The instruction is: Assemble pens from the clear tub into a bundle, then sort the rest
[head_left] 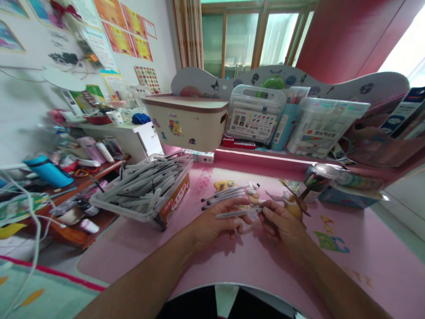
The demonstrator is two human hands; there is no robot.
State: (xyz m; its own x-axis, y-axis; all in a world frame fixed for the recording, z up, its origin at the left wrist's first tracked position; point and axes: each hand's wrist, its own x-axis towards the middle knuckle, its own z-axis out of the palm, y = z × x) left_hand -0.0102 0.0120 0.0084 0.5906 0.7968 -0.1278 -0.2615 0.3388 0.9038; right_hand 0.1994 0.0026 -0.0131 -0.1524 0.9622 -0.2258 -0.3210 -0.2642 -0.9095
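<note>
Above the pink desk, my left hand [215, 223] holds a clear pen barrel [230, 214] between thumb and fingers. My right hand [282, 219] pinches the other end of the pen, where a small dark part shows; its exact form is too small to tell. Just beyond my hands, several pens [229, 193] with clear barrels and black ends lie together on the desk. To the left stands a clear plastic box [177, 199] with an orange label, heaped with pen barrels [146, 179], some holding black parts.
A lidded cream bin [189, 126], a clear marker case [252, 115] and another pen case [323, 128] stand on the shelf behind. A jar of tools [317, 179] and a blue box [348, 196] are at the right. A cluttered wooden shelf [99, 173] adjoins the left.
</note>
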